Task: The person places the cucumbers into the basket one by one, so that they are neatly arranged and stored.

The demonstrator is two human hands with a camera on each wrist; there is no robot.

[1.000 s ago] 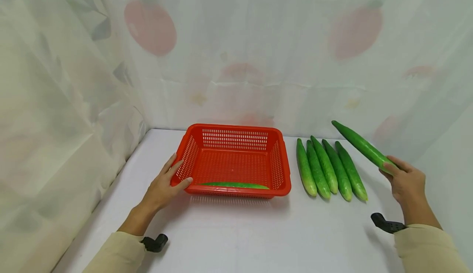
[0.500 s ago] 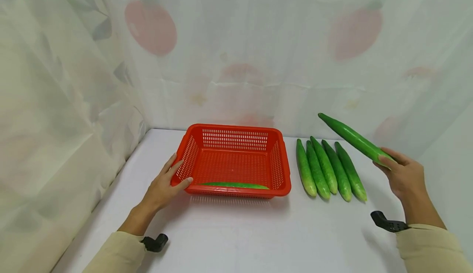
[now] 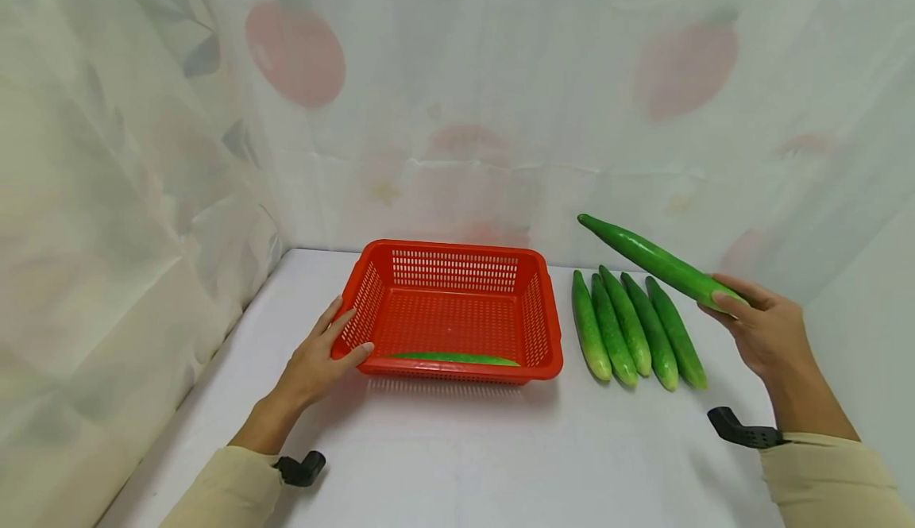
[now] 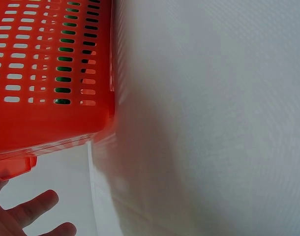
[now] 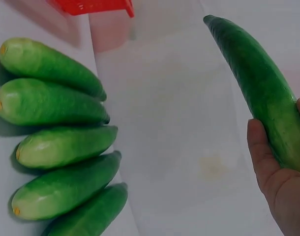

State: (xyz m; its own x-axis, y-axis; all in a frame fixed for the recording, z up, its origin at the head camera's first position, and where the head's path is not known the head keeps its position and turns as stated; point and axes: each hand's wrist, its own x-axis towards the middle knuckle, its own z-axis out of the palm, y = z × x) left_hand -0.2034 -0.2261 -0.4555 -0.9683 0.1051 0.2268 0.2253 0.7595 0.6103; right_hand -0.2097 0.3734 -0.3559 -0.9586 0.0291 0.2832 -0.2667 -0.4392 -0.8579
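In the head view, my right hand (image 3: 768, 333) grips a green cucumber (image 3: 646, 258) by its paler end, the dark tip slanting up and to the left. Thumb and fingers pinch this cucumber (image 5: 260, 83) from both sides in the right wrist view. My left hand (image 3: 314, 369) touches the near left corner of a red plastic basket (image 3: 457, 246), fingers spread along its side and thumb at the front rim. The left wrist view shows those fingers (image 4: 37, 206) fairly straight beside the basket wall (image 4: 51, 123). One cucumber (image 3: 453, 358) lies inside, partly hidden by the front rim.
Several more cucumbers (image 3: 629, 321) lie side by side on the white table (image 3: 457, 456), right of the basket. A pale curtain (image 3: 457, 99) with faint fruit prints hangs behind, and another patterned sheet (image 3: 129, 218) stands along the left edge.
My right hand has carried the cucumber leftward, its tip now above the row of cucumbers. My left hand and the basket stay in place.
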